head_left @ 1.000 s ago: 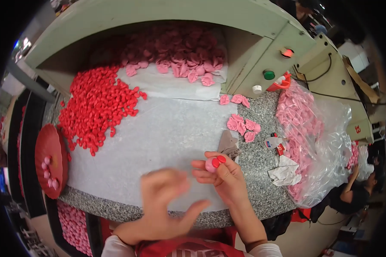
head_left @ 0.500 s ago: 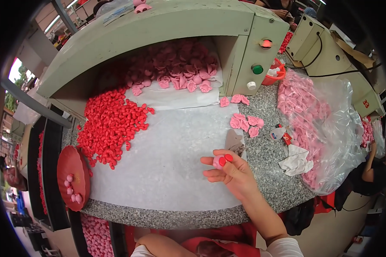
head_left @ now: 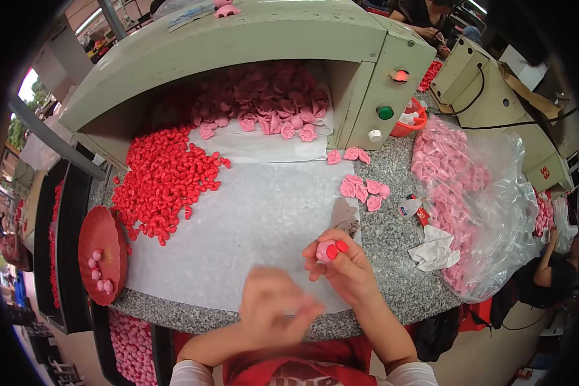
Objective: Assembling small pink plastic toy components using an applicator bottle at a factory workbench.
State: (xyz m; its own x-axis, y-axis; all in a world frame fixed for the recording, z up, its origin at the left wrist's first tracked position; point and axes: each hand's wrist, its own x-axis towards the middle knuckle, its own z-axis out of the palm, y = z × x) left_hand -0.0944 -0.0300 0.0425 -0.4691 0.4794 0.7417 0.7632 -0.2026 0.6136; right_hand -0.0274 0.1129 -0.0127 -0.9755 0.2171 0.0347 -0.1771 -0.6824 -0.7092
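Observation:
My right hand (head_left: 349,275) is closed on a small pink rounded piece with red ovals (head_left: 330,251), held up between the fingertips above the white sheet (head_left: 238,238). My left hand (head_left: 273,309) is close by on its left, over the near edge of the sheet. Motion smears its fingers, so whether they hold anything is unclear. Beyond the right hand lies a greyish-brown cloth (head_left: 345,217). Loose crumpled pink pieces (head_left: 360,188) rest farther off, at the sheet's right edge.
A heap of small red pieces (head_left: 164,186) lies at the left, near a red scalloped dish (head_left: 116,257) holding several pink balls. A pale green arched machine (head_left: 257,38) covers more pink pieces (head_left: 264,106). Right stand a clear bag of pink pieces (head_left: 457,180) and a white crumpled cloth (head_left: 434,249).
My left hand has come up from the lower edge to beside the right hand. The right hand still holds the pink piece, its fingers now more curled around it.

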